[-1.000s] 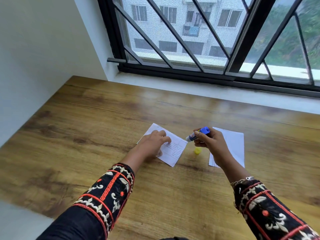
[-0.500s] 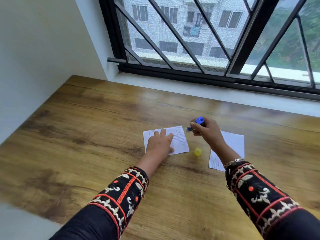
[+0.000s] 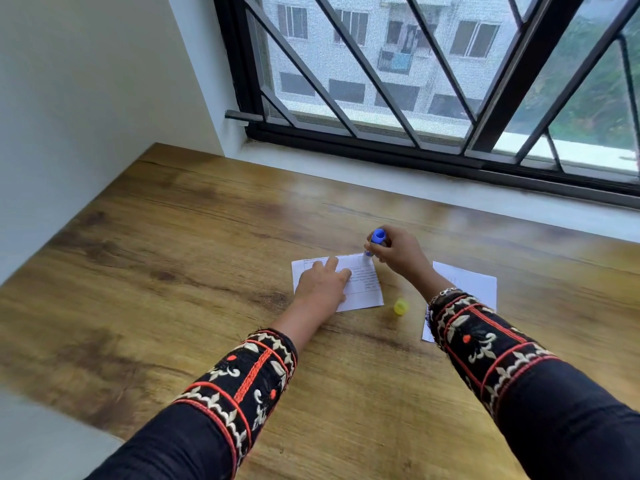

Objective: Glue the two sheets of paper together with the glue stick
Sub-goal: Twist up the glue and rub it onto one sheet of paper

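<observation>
A small printed sheet of paper [image 3: 365, 289] lies flat on the wooden table [image 3: 180, 258]. My left hand [image 3: 322, 284] presses down on its left half with the fingers spread flat. My right hand [image 3: 398, 252] grips a blue glue stick [image 3: 375, 240], tip down on the sheet's far right corner. A second white sheet [image 3: 471, 282] lies to the right, partly hidden under my right forearm. The glue stick's yellow cap [image 3: 400, 306] stands on the table between the two sheets.
A white wall [image 3: 86, 98] borders the table on the left. A white sill [image 3: 450, 195] and a black barred window [image 3: 433, 81] run along the far edge. The table's near left edge drops off to a pale floor.
My left hand turned the printed sheet from tilted to square with the table and holds it. My right hand moved the glue stick away from me, and its tip came down on the far right corner.
</observation>
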### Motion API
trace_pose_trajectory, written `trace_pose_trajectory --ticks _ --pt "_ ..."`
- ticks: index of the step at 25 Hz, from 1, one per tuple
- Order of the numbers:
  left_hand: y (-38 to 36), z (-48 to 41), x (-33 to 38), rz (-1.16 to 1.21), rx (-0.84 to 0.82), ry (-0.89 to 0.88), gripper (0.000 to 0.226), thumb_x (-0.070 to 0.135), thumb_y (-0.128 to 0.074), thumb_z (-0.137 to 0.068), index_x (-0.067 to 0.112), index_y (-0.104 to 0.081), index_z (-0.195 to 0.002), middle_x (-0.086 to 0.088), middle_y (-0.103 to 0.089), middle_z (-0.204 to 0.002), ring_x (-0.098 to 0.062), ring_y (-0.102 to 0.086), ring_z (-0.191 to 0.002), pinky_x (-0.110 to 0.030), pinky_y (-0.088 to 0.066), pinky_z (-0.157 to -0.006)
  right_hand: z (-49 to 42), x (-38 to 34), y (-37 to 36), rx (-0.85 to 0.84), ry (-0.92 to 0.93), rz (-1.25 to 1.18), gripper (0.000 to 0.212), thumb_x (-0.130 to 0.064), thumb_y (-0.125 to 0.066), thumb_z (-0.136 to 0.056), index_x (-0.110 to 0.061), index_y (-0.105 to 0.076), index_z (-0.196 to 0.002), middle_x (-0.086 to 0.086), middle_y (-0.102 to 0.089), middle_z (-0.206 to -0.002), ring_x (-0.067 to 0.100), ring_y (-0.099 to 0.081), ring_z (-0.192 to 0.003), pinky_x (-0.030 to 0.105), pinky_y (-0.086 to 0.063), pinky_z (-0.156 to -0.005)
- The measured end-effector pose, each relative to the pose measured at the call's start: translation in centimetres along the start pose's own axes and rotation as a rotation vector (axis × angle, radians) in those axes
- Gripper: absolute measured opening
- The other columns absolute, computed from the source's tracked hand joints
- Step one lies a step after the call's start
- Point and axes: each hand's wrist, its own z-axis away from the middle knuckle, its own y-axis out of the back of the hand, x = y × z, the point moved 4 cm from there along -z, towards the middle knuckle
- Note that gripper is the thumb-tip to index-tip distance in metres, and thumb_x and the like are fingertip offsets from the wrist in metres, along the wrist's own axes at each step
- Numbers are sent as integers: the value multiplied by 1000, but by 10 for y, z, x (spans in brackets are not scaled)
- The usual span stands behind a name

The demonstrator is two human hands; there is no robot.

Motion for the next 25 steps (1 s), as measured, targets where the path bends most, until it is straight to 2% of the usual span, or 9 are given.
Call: trace_pose_trajectory --ticks 3,6,11,13,16,19,22,25 --pt "1 0 1 1 -8 6 37 23 -52 -91 16 -43 -126 -12 -39 -129 -31 -43 -111 -38 -38 -73 -3 -3 -1 -1 7 35 20 -18 -63 -81 0 -61 -89 14 -59 -72 25 -53 -68 44 -49 -73" --pt "2 0 0 5 -11 10 37 23 -52 -91 16 -44 -125 -12 -40 -128 -31 -43 -110 -37 -38 -72 -4 -7 -2 -13 27 60 20 -19 -63 -81 -2 -62 -90 10 -57 -71 24 -53 -69 41 -48 -71" --pt "3 1 1 2 -18 9 37 24 -52 -91 16 -43 -126 -12 -40 -126 -30 -43 -110 -38 -40 -74 -4 -6 -5 -42 39 113 20 -20 -63 -82 -2 -63 -89 -7 -46 -56 19 -47 -65 27 -35 -64" --pt "3 1 1 -3 -11 9 37 24 -52 -91 16 -43 -126 -11 -40 -126 -30 -43 -110 -38 -41 -74 -1 -5 -5 -41 51 132 21 -21 -63 -82 -1 -63 -89 -5 -45 -55 19 -44 -64 27 -33 -62" --pt "3 2 1 2 6 6 37 22 -51 -91 17 -43 -127 -11 -40 -126 -30 -43 -109 -36 -39 -72 8 -4 -5 -42 72 172 22 -21 -63 -81 -1 -63 -88 6 -51 -63 21 -45 -64 29 -30 -56" --pt "2 2 0 -4 14 2 38 23 -51 -91 18 -42 -128 -11 -40 -128 -30 -44 -109 -35 -36 -70 19 0 -5 -32 88 182 22 -22 -64 -81 -2 -63 -88 1 -48 -58 20 -44 -61 28 -31 -58" --pt "0 0 -1 3 3 6 41 24 -52 -91 19 -42 -130 -11 -40 -130 -30 -42 -112 -37 -40 -74 31 5 -4 -42 79 162 20 -21 -64 -80 -3 -63 -88 -6 -43 -54 16 -42 -57 28 -30 -55" --pt "-1 -1 -2 8 7 5 44 25 -54 -90 19 -41 -131 -11 -40 -130 -30 -42 -113 -38 -42 -77 43 8 -4 -68 71 136 18 -20 -64 -81 -4 -64 -88 1 -50 -60 17 -43 -59 28 -31 -57"
